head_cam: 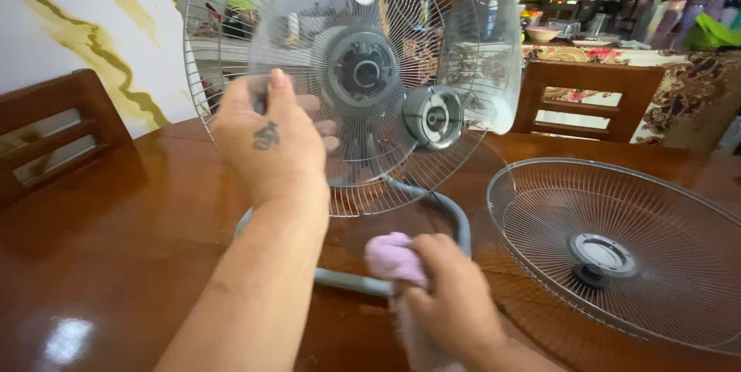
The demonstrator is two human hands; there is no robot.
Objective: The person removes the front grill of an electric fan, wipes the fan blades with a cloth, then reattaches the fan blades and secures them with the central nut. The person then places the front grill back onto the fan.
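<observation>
Left hand [266, 140]: fingers closed on a clear plastic fan blade [309, 71], holding it upright against the rear wire guard [208, 48].
Right hand [455, 302]: fingers clenched around a crumpled pale pink cloth [392, 256], just above the grey tubular fan base [455, 218].
Fan position: standing on the glossy brown wooden table [116, 264].
Detached round wire front guard [617, 248]: flat on table, right of fan.

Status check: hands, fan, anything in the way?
Left hand gripping clear fan blade. Right hand clutching pink cloth. Detached front grille lies right, on table.
</observation>
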